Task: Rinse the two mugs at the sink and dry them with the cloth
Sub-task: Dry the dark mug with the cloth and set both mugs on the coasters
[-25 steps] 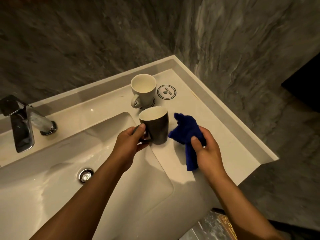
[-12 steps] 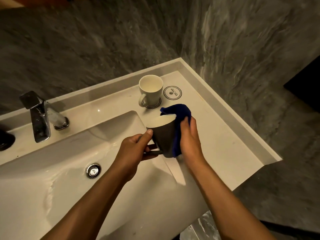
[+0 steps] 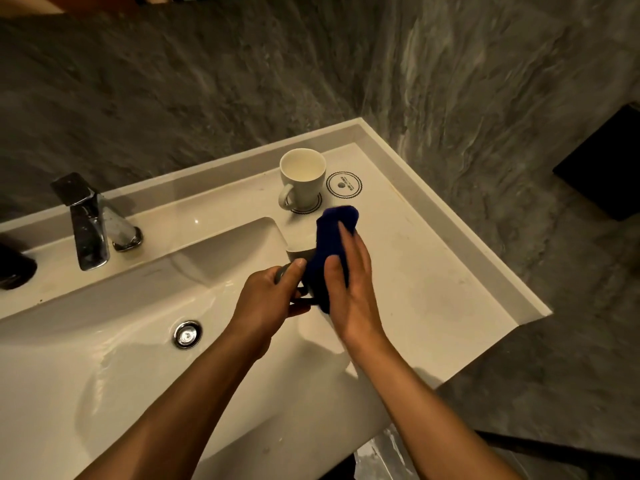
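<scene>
Drying the dark mug (image 3: 300, 251) over the basin's right edge, left hand (image 3: 268, 303) closed on its handle, right hand (image 3: 349, 282) pressing the blue cloth (image 3: 332, 244) flat-fingered round its side, white mug (image 3: 302, 178) waiting near the counter's far right corner; next, probably turning the mug to wipe inside.

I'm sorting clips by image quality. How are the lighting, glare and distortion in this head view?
Head view: dim, warm light; small glare spots on the drain and the wet sink basin; wide-angle bending curves the counter edges; the dark mug is mostly hidden by the blue cloth, the right hand and the left hand; the white mug is clear.
</scene>
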